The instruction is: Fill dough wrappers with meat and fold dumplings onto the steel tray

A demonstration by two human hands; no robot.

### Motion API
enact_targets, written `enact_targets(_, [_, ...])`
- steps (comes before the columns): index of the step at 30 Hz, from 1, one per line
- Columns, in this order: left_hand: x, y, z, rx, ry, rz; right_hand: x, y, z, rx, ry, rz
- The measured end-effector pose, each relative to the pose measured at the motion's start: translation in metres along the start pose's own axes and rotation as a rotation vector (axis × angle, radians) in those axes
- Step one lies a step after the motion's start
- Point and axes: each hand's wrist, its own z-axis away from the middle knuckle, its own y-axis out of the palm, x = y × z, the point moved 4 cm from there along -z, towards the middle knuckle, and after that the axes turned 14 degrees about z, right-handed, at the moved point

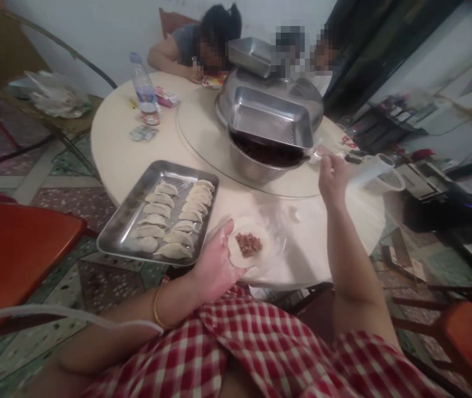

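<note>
My left hand (215, 262) holds a round dumpling wrapper (238, 255) low over the near table edge, thumb along its upper left rim. A mound of reddish minced filling (249, 245) sits in the middle of the wrapper. Beside it on the left, a metal tray (126, 221) holds two rows of folded dumplings (192, 213). My right hand (333, 176) is raised by the right rim of a metal bowl (256, 170) of dark filling. Its fingers are closed; what they hold is blurred. A small pale lump (294, 214) lies on the table below.
An upturned-edge metal tray (271, 113) leans over the bowl, before a large metal lid (223, 105). A bottle (142, 83) and a jar (150, 114) stand at the left. A white basket (389, 181) is at the right. People sit across the round table (111, 130).
</note>
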Motion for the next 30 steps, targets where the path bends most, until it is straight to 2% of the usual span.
enact_targets(5, [0.006, 0.001, -0.002, -0.042, 0.035, -0.078, -0.045, -0.041, 0.072, -0.1, 0.142, -0.003])
enact_targets(7, [0.007, 0.004, -0.005, -0.071, 0.091, -0.124, -0.058, -0.047, 0.093, -0.087, 0.175, -0.008])
enact_targets(9, [0.01, 0.006, -0.01, -0.104, 0.098, -0.154, -0.067, -0.045, 0.104, -0.015, 0.119, -0.004])
enact_targets(15, [0.017, 0.01, -0.016, -0.107, 0.061, -0.146, -0.076, -0.023, 0.109, 0.145, -0.005, 0.127])
enact_targets(19, [0.018, 0.007, -0.015, -0.041, 0.062, -0.102, -0.074, -0.001, 0.108, 0.31, -0.079, 0.206])
enact_targets(21, [0.018, 0.007, -0.015, 0.011, 0.047, -0.099, -0.071, 0.007, 0.106, 0.354, -0.125, 0.239])
enact_targets(24, [0.014, 0.008, -0.014, 0.012, 0.064, -0.116, -0.068, 0.01, 0.104, 0.397, -0.157, 0.272])
enact_targets(26, [0.011, 0.008, -0.012, -0.022, 0.091, -0.112, -0.066, 0.004, 0.101, 0.368, -0.138, 0.261])
enact_targets(30, [0.002, 0.011, -0.01, -0.055, 0.114, -0.068, -0.062, -0.026, 0.099, 0.156, -0.016, 0.135])
